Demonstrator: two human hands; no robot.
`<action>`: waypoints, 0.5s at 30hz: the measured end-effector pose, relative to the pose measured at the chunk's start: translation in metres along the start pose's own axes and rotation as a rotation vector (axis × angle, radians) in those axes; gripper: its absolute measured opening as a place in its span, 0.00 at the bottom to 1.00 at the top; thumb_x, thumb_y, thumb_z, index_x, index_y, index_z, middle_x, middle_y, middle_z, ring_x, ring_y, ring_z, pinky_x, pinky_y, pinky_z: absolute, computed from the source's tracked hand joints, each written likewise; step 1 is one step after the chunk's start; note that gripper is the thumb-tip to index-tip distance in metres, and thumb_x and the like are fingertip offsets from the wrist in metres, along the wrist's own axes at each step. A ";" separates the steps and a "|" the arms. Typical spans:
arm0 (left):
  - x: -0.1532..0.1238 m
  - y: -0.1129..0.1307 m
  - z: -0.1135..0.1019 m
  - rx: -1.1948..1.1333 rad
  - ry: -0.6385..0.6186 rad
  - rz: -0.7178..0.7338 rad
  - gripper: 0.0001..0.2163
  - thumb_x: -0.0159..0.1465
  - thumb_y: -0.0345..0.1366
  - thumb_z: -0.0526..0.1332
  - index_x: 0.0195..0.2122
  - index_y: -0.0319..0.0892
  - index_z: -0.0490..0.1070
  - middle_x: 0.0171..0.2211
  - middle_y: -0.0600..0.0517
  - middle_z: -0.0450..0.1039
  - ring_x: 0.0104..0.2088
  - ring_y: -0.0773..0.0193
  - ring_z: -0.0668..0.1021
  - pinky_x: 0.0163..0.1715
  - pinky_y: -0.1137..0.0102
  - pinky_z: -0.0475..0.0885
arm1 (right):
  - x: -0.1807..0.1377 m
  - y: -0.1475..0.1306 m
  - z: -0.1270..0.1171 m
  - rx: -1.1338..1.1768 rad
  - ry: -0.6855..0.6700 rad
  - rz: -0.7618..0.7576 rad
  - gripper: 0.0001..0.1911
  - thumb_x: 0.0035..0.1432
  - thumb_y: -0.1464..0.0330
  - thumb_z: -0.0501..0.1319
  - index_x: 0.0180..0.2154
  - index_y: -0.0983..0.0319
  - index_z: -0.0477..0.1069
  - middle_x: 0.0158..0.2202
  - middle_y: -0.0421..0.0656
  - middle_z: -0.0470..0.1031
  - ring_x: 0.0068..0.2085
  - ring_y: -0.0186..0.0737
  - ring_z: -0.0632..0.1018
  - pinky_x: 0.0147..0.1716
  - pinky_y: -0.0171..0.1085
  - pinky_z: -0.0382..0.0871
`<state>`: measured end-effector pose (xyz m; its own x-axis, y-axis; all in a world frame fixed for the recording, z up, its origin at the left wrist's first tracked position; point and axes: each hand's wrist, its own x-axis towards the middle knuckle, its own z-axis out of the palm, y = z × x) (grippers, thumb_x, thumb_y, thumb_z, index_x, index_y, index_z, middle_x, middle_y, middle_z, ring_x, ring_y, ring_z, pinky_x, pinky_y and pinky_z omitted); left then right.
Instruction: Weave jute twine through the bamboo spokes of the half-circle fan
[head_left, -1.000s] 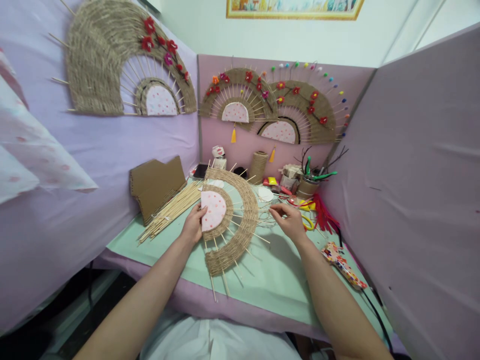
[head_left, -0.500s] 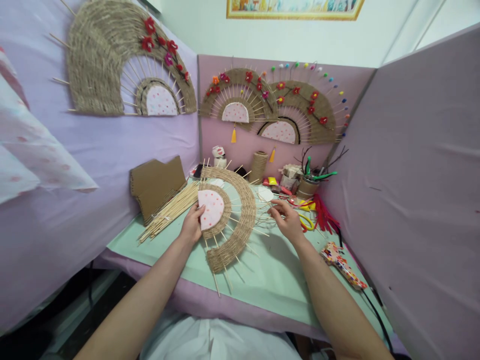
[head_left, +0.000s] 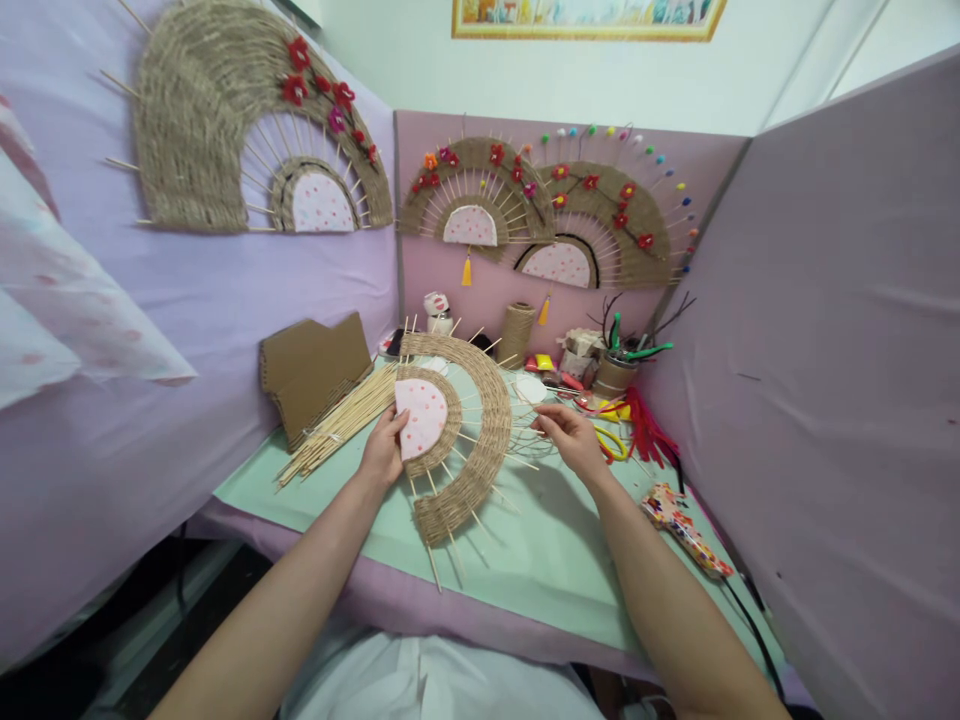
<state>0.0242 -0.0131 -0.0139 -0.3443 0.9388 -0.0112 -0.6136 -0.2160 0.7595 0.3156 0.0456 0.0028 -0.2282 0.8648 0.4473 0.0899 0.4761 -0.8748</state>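
Twine work on a half-round woven fan (head_left: 496, 410) appears to be in hand above the bench (head_left: 570, 580)

The left hand (head_left: 384, 452) grips the fan at its dotted centre panel (head_left: 423, 415); the right hand (head_left: 574, 440), fingertips pinched together, seemingly holds loose twine (head_left: 534, 447) just beside the projecting sticks (head_left: 523, 463). The next move likely calls for a steady frame and an untangled strand. Farther back, a brown can (head_left: 613, 379) holds dark twigs (head_left: 670, 318) and green-handled tools (head_left: 649, 351); the pale tub (head_left: 577, 364) beside it has indistinct contents

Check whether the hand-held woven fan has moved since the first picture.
Yes: slightly left in the head view, its top end now farther from the twine spool than before; the woven fan.
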 end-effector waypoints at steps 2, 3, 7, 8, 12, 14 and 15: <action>0.000 0.001 0.001 -0.003 -0.005 -0.004 0.19 0.55 0.27 0.62 0.49 0.41 0.67 0.46 0.44 0.75 0.45 0.56 0.77 0.47 0.60 0.72 | 0.001 0.000 0.001 0.058 -0.018 0.044 0.16 0.50 0.56 0.62 0.36 0.62 0.72 0.26 0.42 0.75 0.28 0.36 0.75 0.28 0.36 0.70; -0.001 0.001 0.001 -0.005 -0.009 -0.005 0.19 0.55 0.27 0.62 0.49 0.41 0.67 0.46 0.44 0.75 0.45 0.56 0.77 0.47 0.60 0.72 | 0.000 -0.001 0.002 0.074 -0.029 0.060 0.16 0.50 0.56 0.62 0.36 0.62 0.72 0.26 0.42 0.75 0.28 0.35 0.74 0.28 0.36 0.70; -0.002 0.002 0.002 -0.021 -0.010 0.000 0.17 0.56 0.27 0.61 0.48 0.40 0.68 0.44 0.45 0.76 0.45 0.56 0.77 0.47 0.61 0.72 | -0.003 -0.003 0.009 0.096 -0.085 0.088 0.16 0.51 0.56 0.61 0.35 0.62 0.73 0.25 0.41 0.74 0.25 0.34 0.72 0.28 0.36 0.70; -0.002 0.003 0.002 -0.025 -0.010 0.003 0.16 0.57 0.27 0.60 0.47 0.40 0.68 0.43 0.45 0.76 0.45 0.56 0.77 0.47 0.61 0.72 | -0.004 -0.003 0.011 0.091 -0.099 0.084 0.15 0.51 0.57 0.61 0.35 0.62 0.73 0.24 0.41 0.74 0.25 0.33 0.72 0.28 0.36 0.69; -0.004 0.003 0.004 -0.028 -0.021 0.009 0.15 0.57 0.27 0.60 0.47 0.40 0.68 0.43 0.45 0.76 0.46 0.56 0.77 0.48 0.61 0.71 | -0.009 -0.001 0.019 -0.007 -0.147 0.001 0.13 0.54 0.60 0.59 0.36 0.61 0.74 0.26 0.42 0.74 0.26 0.35 0.73 0.28 0.35 0.69; -0.004 0.004 0.005 -0.023 -0.024 0.011 0.16 0.57 0.27 0.60 0.47 0.40 0.69 0.43 0.45 0.76 0.46 0.56 0.77 0.48 0.61 0.71 | -0.012 -0.003 0.023 -0.091 -0.195 -0.072 0.12 0.56 0.63 0.57 0.38 0.60 0.74 0.29 0.43 0.75 0.29 0.36 0.74 0.29 0.36 0.68; -0.004 0.004 0.005 -0.020 -0.023 0.011 0.16 0.56 0.26 0.60 0.47 0.39 0.69 0.44 0.44 0.76 0.46 0.56 0.77 0.48 0.61 0.71 | -0.014 -0.005 0.025 -0.131 -0.223 -0.108 0.12 0.57 0.64 0.55 0.39 0.60 0.74 0.31 0.43 0.75 0.30 0.37 0.74 0.30 0.36 0.68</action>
<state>0.0268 -0.0166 -0.0081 -0.3352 0.9421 0.0120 -0.6242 -0.2317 0.7461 0.2944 0.0273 -0.0036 -0.4498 0.7583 0.4718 0.1748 0.5928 -0.7861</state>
